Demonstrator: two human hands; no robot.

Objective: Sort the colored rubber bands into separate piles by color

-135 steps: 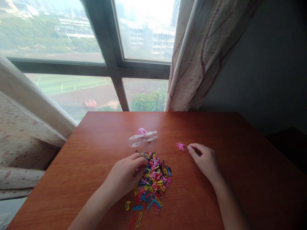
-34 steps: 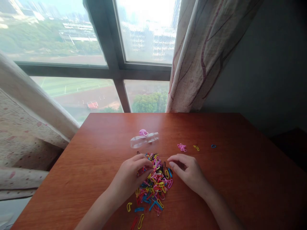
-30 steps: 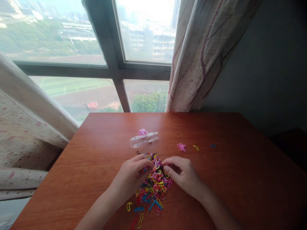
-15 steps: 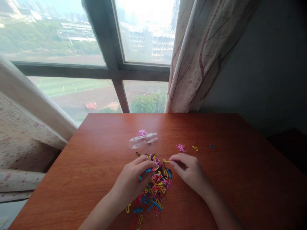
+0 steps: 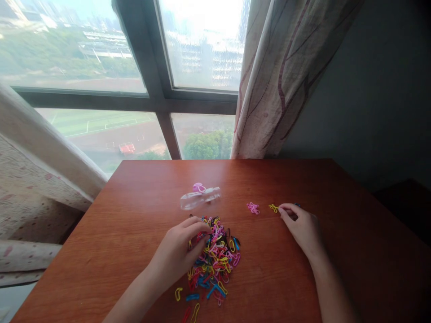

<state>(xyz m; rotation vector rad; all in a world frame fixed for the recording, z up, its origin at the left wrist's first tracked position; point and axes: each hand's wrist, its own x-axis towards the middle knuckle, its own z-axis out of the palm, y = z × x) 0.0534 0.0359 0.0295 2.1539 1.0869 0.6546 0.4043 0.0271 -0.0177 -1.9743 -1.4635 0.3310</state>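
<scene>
A heap of small coloured rubber bands [image 5: 218,260], in yellow, pink, red, blue and black, lies on the brown table [image 5: 141,233]. Over its left edge my left hand [image 5: 180,246] is curled, thumb and fingertips nearly together among the bands; whatever they pinch cannot be made out. Farther right, my right hand [image 5: 303,229] pinches a yellow rubber band at its fingertips, right beside a small group of yellow rubber bands [image 5: 273,208]. Pink rubber bands [image 5: 253,208] form a separate cluster to the left of that group. A blue band [image 5: 296,204] is mostly hidden behind my right hand.
Behind the heap lies a clear plastic bottle [image 5: 200,198] on its side, with a pink looped item [image 5: 199,187] against it. Stray bands, among them a yellow one [image 5: 178,294], are near the front edge. A window [image 5: 202,103] and curtains [image 5: 266,89] stand behind the table.
My right hand has carried a yellow rubber band from beside the heap rightward to the yellow group. My left hand has shifted slightly left over the heap.
</scene>
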